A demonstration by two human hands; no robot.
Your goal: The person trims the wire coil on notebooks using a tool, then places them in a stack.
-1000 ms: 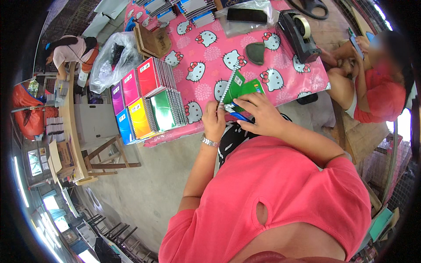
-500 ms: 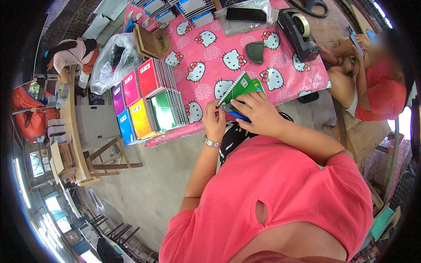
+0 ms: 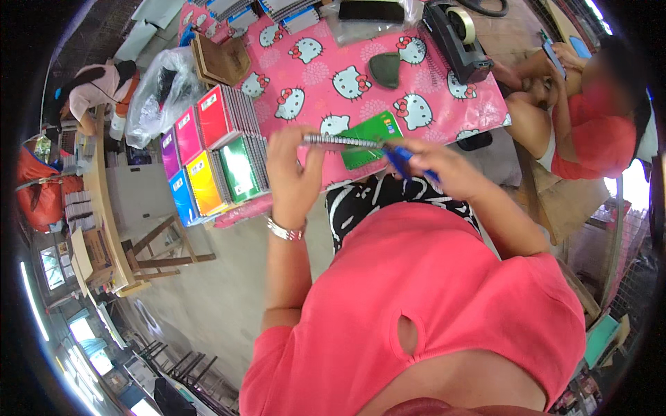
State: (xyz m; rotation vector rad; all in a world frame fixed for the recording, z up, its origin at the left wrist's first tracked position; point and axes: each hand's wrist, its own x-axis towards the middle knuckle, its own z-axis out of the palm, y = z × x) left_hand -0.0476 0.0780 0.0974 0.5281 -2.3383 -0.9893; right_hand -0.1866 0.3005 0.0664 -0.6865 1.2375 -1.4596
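A spiral-bound notebook [image 3: 343,141] is held nearly edge-on, its wire coil facing me. My left hand [image 3: 293,170], wearing a metal bracelet, grips its left end with closed fingers. My right hand [image 3: 444,166] is closed around blue-handled pliers [image 3: 399,161]. Their jaws sit at the right end of the coil; whether they bite the wire cannot be made out. Behind the raised notebook, a green notebook [image 3: 374,128] lies on the pink patterned tablecloth [image 3: 316,87].
Stacks of colourful spiral notebooks [image 3: 208,156] stand to the left, beside a plastic bag [image 3: 156,104] and a brown box [image 3: 220,59]. A dark green pouch [image 3: 384,70], a phone [image 3: 371,10] and a tape dispenser [image 3: 454,41] lie farther off. A seated person [image 3: 596,128] is at right.
My hands have moved apart, the left one leftward. The notebook has turned from a slanted, cover-up position to edge-on. The pliers now point up at its right end, and the whole view has shifted slightly.
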